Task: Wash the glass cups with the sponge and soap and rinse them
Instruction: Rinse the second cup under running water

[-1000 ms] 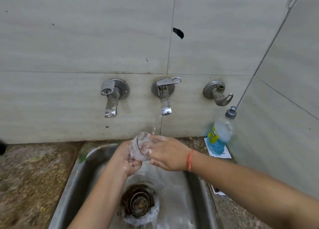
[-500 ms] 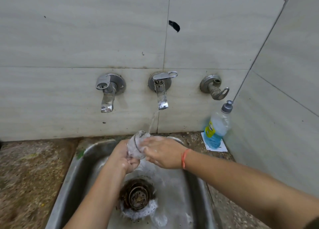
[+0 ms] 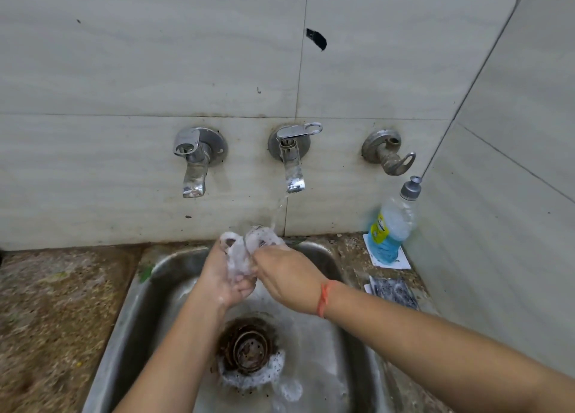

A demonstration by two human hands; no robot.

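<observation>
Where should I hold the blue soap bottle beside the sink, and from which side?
Probably grip the soap bottle round its middle, at the yellow label, coming from the sink side. It stands upright in the corner, with walls close behind and to its right.

left tap on tiled wall; rusty strainer in sink
</observation>
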